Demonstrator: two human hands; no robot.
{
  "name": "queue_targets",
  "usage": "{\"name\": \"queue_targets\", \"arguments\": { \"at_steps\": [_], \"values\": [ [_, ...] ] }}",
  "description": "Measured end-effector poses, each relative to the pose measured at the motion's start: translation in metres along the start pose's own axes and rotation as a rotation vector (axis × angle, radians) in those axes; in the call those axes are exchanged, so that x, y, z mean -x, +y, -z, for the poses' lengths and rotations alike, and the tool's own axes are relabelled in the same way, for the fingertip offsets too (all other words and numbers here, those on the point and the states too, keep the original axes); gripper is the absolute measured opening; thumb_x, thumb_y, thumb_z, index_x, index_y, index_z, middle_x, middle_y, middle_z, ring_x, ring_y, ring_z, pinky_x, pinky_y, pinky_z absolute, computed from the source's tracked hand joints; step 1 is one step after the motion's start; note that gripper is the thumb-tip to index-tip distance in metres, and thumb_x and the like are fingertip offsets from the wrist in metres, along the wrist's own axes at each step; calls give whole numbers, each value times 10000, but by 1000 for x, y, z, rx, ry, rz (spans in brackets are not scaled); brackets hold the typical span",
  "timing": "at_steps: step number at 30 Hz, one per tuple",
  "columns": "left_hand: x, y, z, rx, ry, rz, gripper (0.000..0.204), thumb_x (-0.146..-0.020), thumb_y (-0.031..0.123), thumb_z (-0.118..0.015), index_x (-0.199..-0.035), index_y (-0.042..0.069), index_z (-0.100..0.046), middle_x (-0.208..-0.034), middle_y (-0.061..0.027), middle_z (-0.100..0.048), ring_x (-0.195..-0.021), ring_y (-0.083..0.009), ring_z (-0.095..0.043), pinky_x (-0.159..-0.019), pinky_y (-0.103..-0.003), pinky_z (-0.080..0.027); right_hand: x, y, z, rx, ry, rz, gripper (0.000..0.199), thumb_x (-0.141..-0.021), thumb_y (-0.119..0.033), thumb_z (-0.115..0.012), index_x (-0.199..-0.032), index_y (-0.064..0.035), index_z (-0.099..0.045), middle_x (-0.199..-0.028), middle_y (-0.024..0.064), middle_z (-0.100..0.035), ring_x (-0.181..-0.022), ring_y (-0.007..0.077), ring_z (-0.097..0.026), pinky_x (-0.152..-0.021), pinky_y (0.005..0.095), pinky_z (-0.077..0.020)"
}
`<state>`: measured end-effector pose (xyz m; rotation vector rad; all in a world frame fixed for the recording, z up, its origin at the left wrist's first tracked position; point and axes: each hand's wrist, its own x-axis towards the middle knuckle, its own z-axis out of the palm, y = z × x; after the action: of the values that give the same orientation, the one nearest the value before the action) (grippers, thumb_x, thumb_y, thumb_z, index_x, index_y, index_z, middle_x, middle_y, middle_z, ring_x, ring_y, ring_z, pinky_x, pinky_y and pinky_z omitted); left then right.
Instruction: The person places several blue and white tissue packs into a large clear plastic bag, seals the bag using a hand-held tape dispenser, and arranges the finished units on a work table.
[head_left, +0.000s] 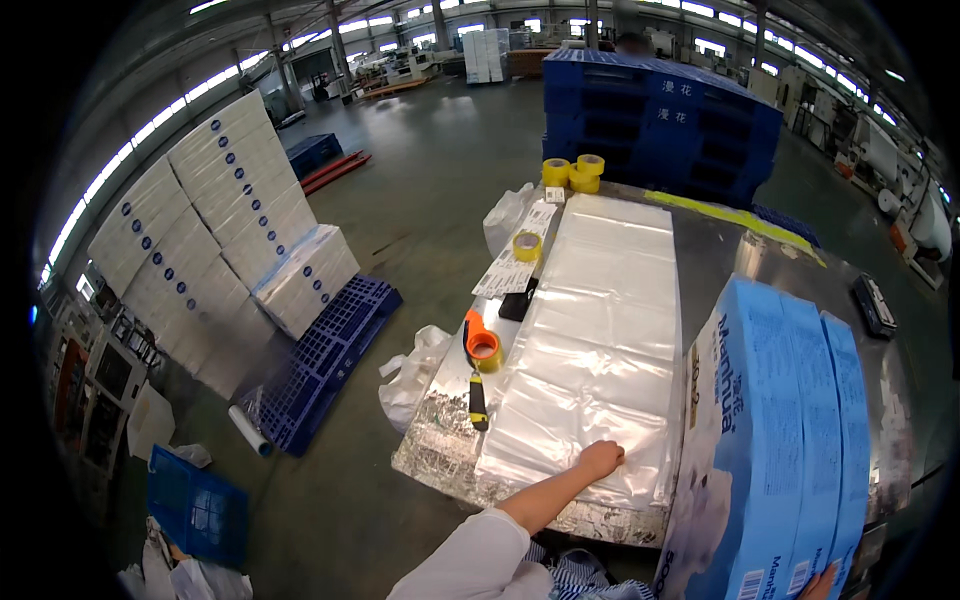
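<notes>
A stack of clear plastic bags (605, 300) lies flat and slightly wrinkled along the table. Near its front end, my left hand (602, 460) rests on the top bag with the fingers curled in, pinching the film. To the right stand several blue packs (775, 400) pressed side by side, with printed faces. At the lower edge, only some fingers of my right hand (822, 582) show, gripping the near end of these packs; the rest is out of the picture.
Left of the bags lie a tape dispenser (484, 346), a yellow-and-black utility knife (478, 402), a tape roll (527, 247) and label sheets (510, 265). More yellow tape rolls (556, 172) sit at the far edge. Blue pallets (650, 120) rise behind; wrapped white packages (235, 210) stand left.
</notes>
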<state>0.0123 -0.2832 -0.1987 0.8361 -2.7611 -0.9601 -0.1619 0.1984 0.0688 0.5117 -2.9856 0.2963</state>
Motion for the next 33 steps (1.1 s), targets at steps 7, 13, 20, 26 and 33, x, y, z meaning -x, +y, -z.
{"name": "queue_targets", "arguments": {
  "at_steps": [7, 13, 20, 26, 33],
  "values": [
    [-37, -60, 13, 689, -146, 401, 263, -842, 245, -506, -833, 6, -614, -656, -121, -583, -566, -212, -540, -548, -359, -422, 60, -143, 85, -304, 101, -53, 363, -888, -249, -489, -1063, 62, -561, -1016, 205, -594, -934, 321, -556, -805, 377, -431],
    [-31, -55, 61, 1311, 212, 589, 282, -885, 239, -462, -712, 50, -580, -588, -10, -502, -435, -108, -412, -397, -289, -302, 128, -256, 84, -1075, -233, 412, 192, -846, -102, -517, -851, 61, -620, -846, 165, -636, -761, 226, -589, -705, 308, -464],
    [25, 18, 134, 1163, 47, 286, 222, -881, 260, -490, -848, 61, -583, -673, 11, -544, -580, -71, -491, -495, -216, -374, 108, -377, -163, -795, -103, 438, 674, -682, -134, -692, -1266, 17, -390, -1192, 219, -487, -1106, 361, -457, -949, 376, -344],
    [108, 21, 140, 394, 273, -242, 394, -783, 253, -630, -1109, 43, -560, -953, -91, -611, -957, -214, -568, -845, -323, -436, 72, -393, -235, -1034, -330, 249, 265, -812, -121, -565, -1039, 14, -546, -805, 124, -623, -729, 224, -593, -661, 316, -458],
    [140, -25, 123, -138, 372, 116, 175, -747, 118, -537, -886, 69, -630, -956, -122, -613, -904, -303, -559, -791, -413, -442, 65, -383, -222, -1217, -247, 57, 171, -878, -163, -483, -858, -4, -544, -677, 67, -570, -629, 136, -546, -580, 262, -432]
  ]
}}
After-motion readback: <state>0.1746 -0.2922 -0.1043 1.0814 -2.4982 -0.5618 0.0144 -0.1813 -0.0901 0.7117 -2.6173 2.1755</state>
